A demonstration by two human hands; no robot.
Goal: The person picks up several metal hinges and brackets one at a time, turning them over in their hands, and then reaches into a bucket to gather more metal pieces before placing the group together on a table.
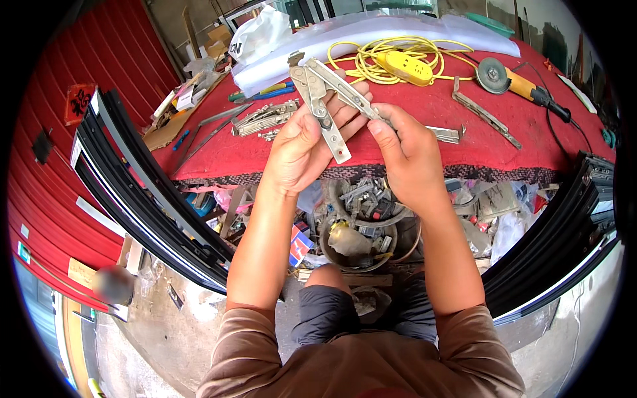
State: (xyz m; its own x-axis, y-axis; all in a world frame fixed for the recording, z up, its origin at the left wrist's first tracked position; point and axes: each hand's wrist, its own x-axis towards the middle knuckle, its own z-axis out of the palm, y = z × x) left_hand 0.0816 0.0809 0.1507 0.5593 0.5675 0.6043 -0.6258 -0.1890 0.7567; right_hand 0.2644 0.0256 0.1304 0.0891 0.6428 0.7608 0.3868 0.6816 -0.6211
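A metal window hinge with folding arms (308, 83) is held up over the near part of the red-covered table (398, 152). My left hand (294, 156) holds it across the palm, thumb pressed on its lower plate and fingers behind it. At the end of its slanting arm, my right hand (413, 159) pinches the metal between thumb and fingers. Several similar hinges (262, 119) lie in a pile left of my hands. Beyond my right hand are another metal piece (446, 134) and a long hinge bar (488, 119).
An angle grinder (524, 86) lies at the right, beside a yellow socket block (406, 68) with coiled yellow cable (345, 53). Pliers (275, 91) rest behind the hinge pile. Black metal profiles lean at left (149, 186) and right (551, 229). Buckets of scrap (381, 255) stand underneath.
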